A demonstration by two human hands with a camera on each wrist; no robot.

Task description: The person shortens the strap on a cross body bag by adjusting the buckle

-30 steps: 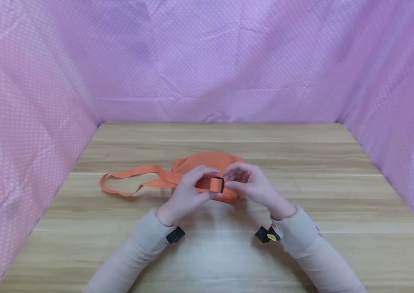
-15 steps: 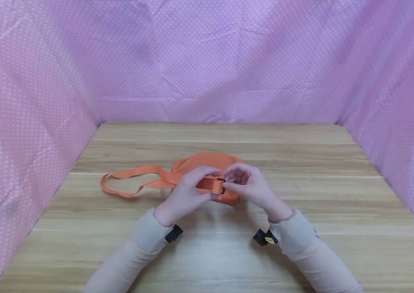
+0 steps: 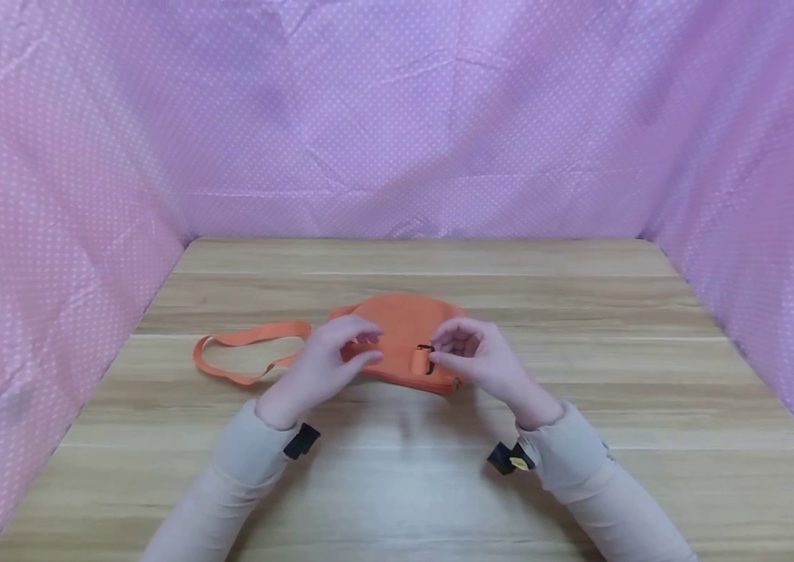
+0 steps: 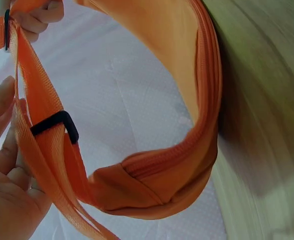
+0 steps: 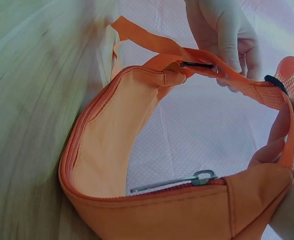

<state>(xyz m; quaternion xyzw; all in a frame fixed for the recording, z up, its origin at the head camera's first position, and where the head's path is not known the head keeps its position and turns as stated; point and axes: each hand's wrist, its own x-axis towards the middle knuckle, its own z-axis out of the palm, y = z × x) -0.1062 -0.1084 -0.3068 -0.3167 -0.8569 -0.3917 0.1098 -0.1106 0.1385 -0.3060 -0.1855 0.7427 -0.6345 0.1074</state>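
Observation:
An orange waist bag [image 3: 407, 316] stands on the table, its zipper edge [image 4: 207, 75] curving round in the left wrist view. My right hand [image 3: 484, 363] pinches the orange strap [image 5: 291, 132] beside a black slider buckle [image 5: 276, 83], where the webbing folds into a small loop [image 5: 289, 70]. My left hand [image 3: 326, 363] is farther left along the strap, thumb and fingers apart, with the webbing passing between them. A second black slider [image 4: 61, 122] sits on the strap close to the left fingers. Part of the strap is hidden behind the left hand.
A loose strap loop [image 3: 252, 336] lies on the wooden table [image 3: 397, 484], left of the bag. Pink dotted cloth [image 3: 397, 140] walls in the table at the back and both sides. A metal zipper pull [image 5: 204, 177] hangs at the bag's near end.
My left hand has let go of the strap near the slider and moved left, its fingers loosening. The right hand stays almost in place, and the folded webbing has tilted slightly.

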